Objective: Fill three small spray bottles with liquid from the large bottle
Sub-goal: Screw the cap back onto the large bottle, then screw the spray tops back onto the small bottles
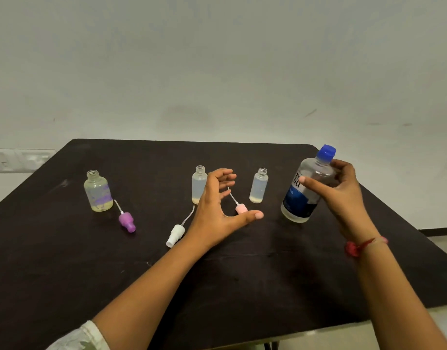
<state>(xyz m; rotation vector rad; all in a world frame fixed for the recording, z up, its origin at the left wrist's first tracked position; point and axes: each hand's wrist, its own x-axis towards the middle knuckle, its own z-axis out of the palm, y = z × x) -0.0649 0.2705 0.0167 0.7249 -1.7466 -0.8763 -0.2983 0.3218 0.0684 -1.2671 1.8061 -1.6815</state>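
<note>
In the head view my right hand (343, 195) grips the large bottle (296, 203) at centre right, its blue cap (326, 150) leaning to upper right, and my left hand (214, 213), spread and empty, waits lower left of that cap.

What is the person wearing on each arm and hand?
The left arm has a pale, faintly patterned sleeve near the elbow. The right wrist has a knotted red thread band. The left hand and right hand wear no gloves.
</note>
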